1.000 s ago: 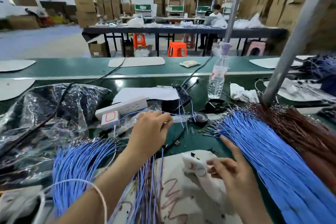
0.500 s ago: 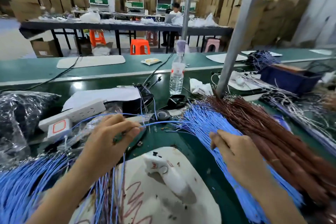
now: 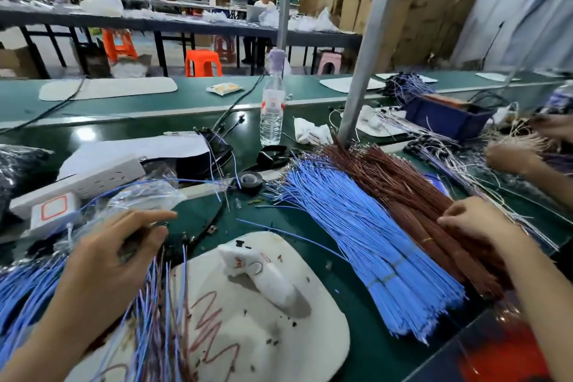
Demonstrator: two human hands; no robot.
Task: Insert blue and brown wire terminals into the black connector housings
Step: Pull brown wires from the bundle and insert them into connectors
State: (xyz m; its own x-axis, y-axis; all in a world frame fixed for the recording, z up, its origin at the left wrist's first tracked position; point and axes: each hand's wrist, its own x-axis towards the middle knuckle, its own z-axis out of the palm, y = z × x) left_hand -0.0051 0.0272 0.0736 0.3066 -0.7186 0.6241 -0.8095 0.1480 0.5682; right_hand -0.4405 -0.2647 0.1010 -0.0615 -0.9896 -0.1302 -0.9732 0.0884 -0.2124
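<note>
Your left hand (image 3: 114, 257) curls round a small dark part, apparently a black connector housing (image 3: 134, 240), with the index finger straight. Blue and brown leads (image 3: 161, 304) trail from beneath it toward you. Your right hand (image 3: 477, 223) pinches at the brown wires (image 3: 403, 195), fingertips and thumb drawn together on the bundle. The blue wires (image 3: 356, 242) lie touching the brown ones on their left. Both bundles are fanned on the green bench (image 3: 198, 211), metal terminals (image 3: 297, 164) at the far ends. Loose black parts (image 3: 176, 245) lie just beside your left thumb. A clear plastic bag (image 3: 145, 195) lies beyond the left hand, its contents unclear. The dark blue bin (image 3: 446, 118) at far right holds a flat brown item. A water bottle (image 3: 272, 108) stands upright, partly filled.
</note>
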